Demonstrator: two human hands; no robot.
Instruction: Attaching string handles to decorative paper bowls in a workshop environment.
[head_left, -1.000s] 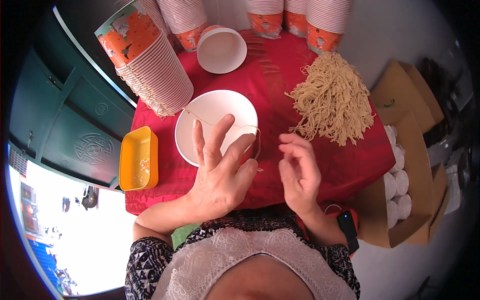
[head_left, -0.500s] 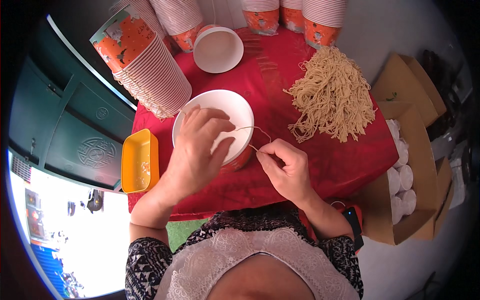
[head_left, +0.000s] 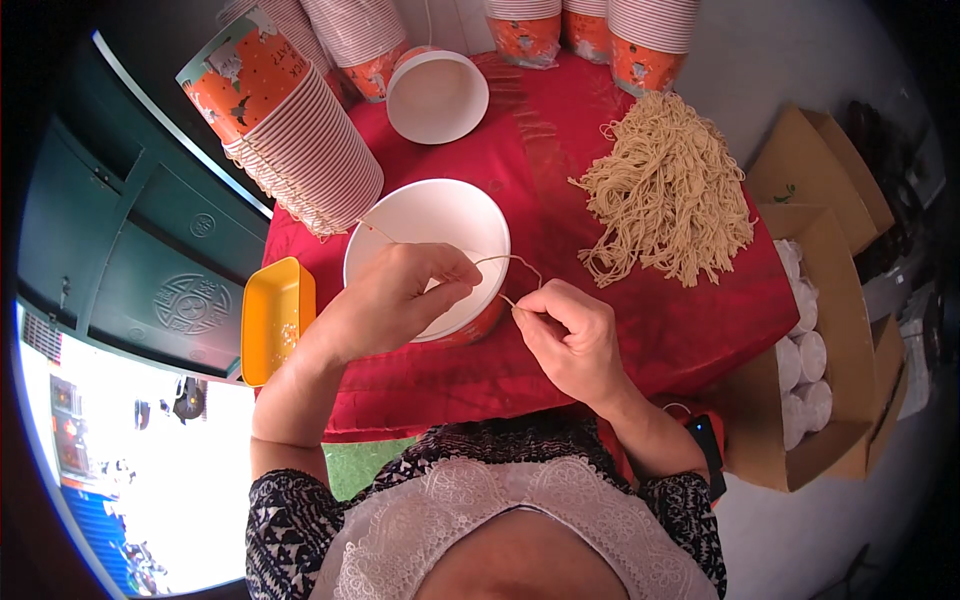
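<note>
A paper bucket (head_left: 430,210) with a white inside and an orange outside is in front of me at the middle of the table, its mouth facing up. My left hand (head_left: 410,298) is over its near part, thumb and fingers brought together on a thin beige string (head_left: 508,258). From there the string loops past the bucket's right rim to my right hand (head_left: 570,335), whose thumb and forefinger pinch it just outside the bucket. Another piece of string (head_left: 372,228) shows at the bucket's left rim; the left hand hides where it runs.
A heap of beige strings (head_left: 672,195) lies on the red tablecloth (head_left: 560,150) at right. Stacked buckets (head_left: 310,130) lean at left, strings along their side. Another bucket (head_left: 437,98) lies tipped behind. A yellow tray (head_left: 262,320) sits left; a cardboard box (head_left: 835,400) of white rolls stands right.
My left hand has come down toward me from over the bucket, and its spread fingers have closed on the string. The right hand stays nearly in place with its pinch.
</note>
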